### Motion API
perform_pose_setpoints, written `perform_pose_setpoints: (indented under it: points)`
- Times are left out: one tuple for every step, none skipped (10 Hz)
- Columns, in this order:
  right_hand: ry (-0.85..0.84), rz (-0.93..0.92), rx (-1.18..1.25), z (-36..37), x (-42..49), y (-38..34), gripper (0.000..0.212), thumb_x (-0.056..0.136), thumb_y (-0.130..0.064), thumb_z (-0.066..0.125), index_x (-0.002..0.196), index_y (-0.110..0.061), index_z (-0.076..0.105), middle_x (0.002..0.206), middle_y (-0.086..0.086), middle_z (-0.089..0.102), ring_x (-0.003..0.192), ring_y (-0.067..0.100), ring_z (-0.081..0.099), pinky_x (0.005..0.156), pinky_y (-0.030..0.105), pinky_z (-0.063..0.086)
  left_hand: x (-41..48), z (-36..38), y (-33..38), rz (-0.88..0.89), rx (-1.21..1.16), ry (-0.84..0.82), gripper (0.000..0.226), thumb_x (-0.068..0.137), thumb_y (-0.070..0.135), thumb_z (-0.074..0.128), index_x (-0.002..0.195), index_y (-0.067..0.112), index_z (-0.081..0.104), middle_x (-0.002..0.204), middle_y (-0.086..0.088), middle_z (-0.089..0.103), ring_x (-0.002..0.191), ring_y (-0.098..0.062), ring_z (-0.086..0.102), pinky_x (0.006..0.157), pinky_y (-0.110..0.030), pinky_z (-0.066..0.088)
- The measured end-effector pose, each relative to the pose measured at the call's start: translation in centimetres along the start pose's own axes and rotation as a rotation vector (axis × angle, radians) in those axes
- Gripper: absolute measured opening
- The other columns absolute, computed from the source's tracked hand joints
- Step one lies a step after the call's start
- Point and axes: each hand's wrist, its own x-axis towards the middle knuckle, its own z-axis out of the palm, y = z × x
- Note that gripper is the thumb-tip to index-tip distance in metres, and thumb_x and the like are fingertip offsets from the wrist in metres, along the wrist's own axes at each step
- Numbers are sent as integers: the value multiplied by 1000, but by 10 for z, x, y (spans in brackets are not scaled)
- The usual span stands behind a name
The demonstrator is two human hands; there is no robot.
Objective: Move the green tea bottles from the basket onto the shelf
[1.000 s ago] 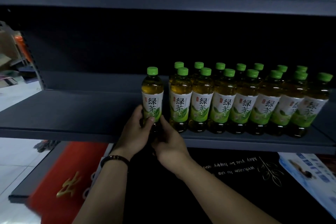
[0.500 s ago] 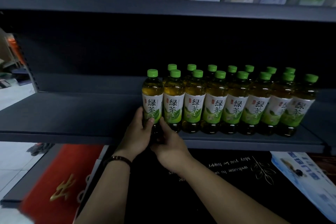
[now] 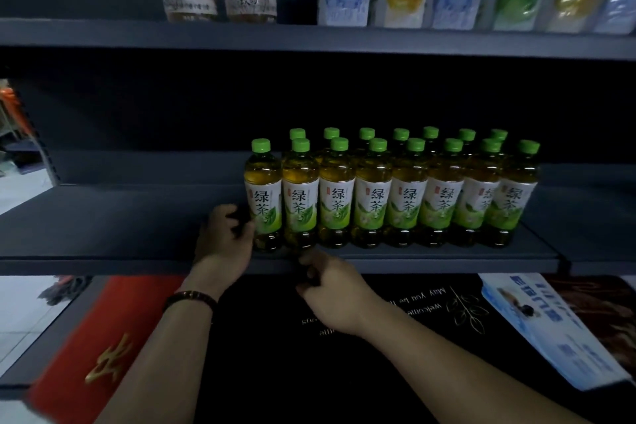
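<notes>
Right, from the head view: the green tea bottles (image 3: 392, 196) stand upright on the dark middle shelf (image 3: 120, 224), packed in two rows toward 3 o'clock of centre, with eight across the front. Each has a bright green cap, amber tea and a white-and-green label. The leftmost bottle (image 3: 263, 196) closes the front row, touching its neighbour. At its 8 o'clock the left hand (image 3: 225, 237) has fingers curled against the bottle's lower side; I cannot tell whether they actually grip it. A beaded bracelet (image 3: 191, 298) circles that wrist. The right hand (image 3: 330, 289), at the bottle's 5 o'clock, hangs below the shelf edge, blurred, fingers loosely curled, holding nothing.
</notes>
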Motion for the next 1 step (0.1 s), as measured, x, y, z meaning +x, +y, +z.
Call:
perform_pose_setpoints:
  points:
    - [-28, 26, -89, -24, -34, 10, 60, 102, -35, 61, 158, -22, 45, 151, 7, 54, 134, 23, 56, 100, 20, 41, -23, -15, 12, -17, 114, -66, 30, 107, 29, 62, 133, 16, 54, 125, -6, 67, 108, -24, 62, 90, -34, 47]
